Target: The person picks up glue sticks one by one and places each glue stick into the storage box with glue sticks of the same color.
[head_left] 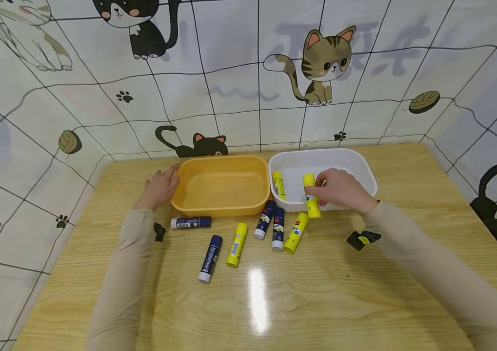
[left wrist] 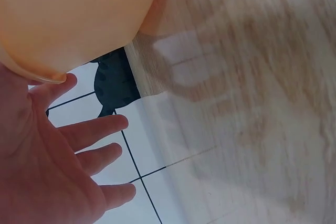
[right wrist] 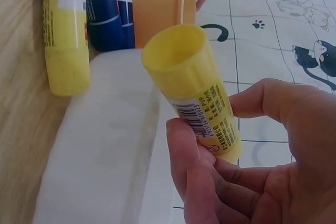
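1. A yellow glue stick (head_left: 311,210) is pinched between the thumb and fingers of the right hand (head_left: 340,189) and held at the front rim of the white tray (head_left: 318,157) (its hollow end is shown in the right wrist view).
2. The white tray is set by the back edge of the surface (head_left: 318,292), toward the back right corner; a second yellow stick (head_left: 279,185) is contained at its left end.
3. The orange tray (head_left: 222,187) is placed just beside it, toward the back left corner. Its left end seems to be touched by the left hand (head_left: 158,189), whose fingers are extended, with nothing grasped.
4. Two blue sticks (head_left: 278,229) are laid close together in front of where the trays meet, with a slanted yellow stick (head_left: 296,232) just to their right.
5. Before the orange tray, a blue stick (head_left: 191,223) is laid roughly parallel to the back edge; another blue stick (head_left: 210,258) is laid closest to the front edge, near a third loose-lying yellow one (head_left: 237,244).
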Available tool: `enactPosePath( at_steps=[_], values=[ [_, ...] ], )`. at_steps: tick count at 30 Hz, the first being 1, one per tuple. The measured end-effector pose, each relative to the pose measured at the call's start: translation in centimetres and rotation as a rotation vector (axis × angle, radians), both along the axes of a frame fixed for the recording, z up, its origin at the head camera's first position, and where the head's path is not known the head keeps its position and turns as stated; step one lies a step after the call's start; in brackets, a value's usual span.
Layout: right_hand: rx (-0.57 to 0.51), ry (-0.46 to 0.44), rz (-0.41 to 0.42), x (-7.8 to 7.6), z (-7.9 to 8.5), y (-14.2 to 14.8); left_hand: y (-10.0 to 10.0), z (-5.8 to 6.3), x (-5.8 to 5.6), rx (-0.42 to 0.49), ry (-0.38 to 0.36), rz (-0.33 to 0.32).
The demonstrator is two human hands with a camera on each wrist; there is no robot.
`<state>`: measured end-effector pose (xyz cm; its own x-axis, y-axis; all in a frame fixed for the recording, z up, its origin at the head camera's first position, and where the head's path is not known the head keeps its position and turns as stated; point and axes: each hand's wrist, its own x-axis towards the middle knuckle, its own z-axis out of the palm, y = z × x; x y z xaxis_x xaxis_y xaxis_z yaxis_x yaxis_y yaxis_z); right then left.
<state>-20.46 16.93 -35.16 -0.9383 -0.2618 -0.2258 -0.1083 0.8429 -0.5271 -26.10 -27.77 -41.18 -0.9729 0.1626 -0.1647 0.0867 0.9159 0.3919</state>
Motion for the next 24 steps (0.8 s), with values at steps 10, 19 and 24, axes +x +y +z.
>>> enactPosePath(
  at_steps=[10, 19, 24],
  values=[
    [0.049, -0.01, -0.004, -2.6, 0.6, 0.1, 0.0, 0.1, -0.1, -0.004, 0.01, -0.008],
    [0.028, -0.072, 0.032, -5.4, 1.2, 1.0, 0.0, 0.3, -0.3, 0.0, 0.004, -0.007],
    [0.044, -0.116, 0.023, -6.7, 0.8, 1.0, 0.0, 0.1, -0.2, 0.003, 0.0, -0.001]
  ],
)
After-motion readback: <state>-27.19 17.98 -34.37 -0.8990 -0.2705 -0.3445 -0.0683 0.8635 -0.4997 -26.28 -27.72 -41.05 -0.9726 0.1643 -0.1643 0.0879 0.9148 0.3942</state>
